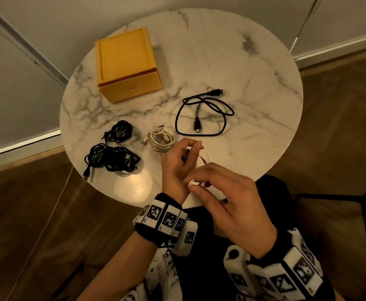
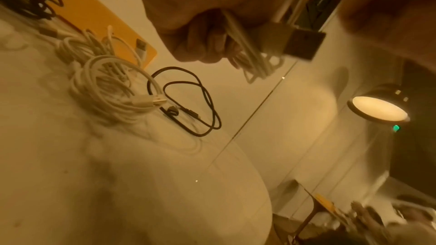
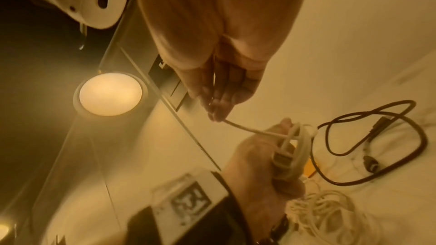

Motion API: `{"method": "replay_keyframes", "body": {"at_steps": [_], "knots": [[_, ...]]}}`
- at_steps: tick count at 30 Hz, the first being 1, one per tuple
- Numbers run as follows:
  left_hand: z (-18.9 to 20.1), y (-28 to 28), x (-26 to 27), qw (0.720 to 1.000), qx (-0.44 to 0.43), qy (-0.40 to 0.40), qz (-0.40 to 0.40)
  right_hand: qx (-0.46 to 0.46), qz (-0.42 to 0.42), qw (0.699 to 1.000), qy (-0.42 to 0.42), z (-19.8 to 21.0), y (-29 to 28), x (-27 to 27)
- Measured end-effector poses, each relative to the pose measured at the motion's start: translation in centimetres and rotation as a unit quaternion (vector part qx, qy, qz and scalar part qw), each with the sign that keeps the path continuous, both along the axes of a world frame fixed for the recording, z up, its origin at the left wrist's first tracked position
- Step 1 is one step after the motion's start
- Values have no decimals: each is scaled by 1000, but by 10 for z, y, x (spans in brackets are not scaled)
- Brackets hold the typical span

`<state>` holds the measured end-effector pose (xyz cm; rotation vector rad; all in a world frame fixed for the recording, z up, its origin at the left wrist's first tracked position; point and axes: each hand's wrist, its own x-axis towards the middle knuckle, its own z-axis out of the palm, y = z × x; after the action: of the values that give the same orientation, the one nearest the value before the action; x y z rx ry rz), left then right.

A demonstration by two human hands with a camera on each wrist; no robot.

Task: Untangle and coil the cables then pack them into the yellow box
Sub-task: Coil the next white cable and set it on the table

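My left hand point(image 1: 189, 149) grips a small coil of white cable point(image 1: 204, 157) over the near edge of the marble table point(image 1: 243, 61). My right hand point(image 1: 196, 185) pinches that cable's white plug point(image 1: 194, 182) close beside it. In the right wrist view the white cable point(image 3: 245, 129) runs from my right fingertips point(image 3: 216, 115) to the coil point(image 3: 296, 144) in the left hand point(image 3: 266, 157). The left wrist view shows my fingers point(image 2: 207, 44) curled round the loops point(image 2: 252, 57). The yellow box point(image 1: 127, 64) stands closed at the far left.
On the table lie a loose black cable point(image 1: 201, 114), a white cable tangle point(image 1: 161, 139), a small black coil point(image 1: 121, 131) and a bigger black tangle point(image 1: 112, 158) near the left edge. A lit round lamp point(image 3: 110, 94) shows in the wrist views. Wooden floor surrounds the table.
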<state>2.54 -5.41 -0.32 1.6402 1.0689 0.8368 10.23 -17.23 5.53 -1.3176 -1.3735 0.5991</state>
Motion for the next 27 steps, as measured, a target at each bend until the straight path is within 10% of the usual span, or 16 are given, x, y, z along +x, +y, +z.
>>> {"method": "replay_keyframes", "body": {"at_steps": [12,21,27], "knots": [[26,26,-5,952,-175,-232,90,-179,20,975,128,-20,-19,25],[46,2,6,973,-140,-182,-3,-274,61,955,95,-21,2,17],[37,13,-6,996,-9,-83,37,-278,50,956,-80,-14,-6,39]]}}
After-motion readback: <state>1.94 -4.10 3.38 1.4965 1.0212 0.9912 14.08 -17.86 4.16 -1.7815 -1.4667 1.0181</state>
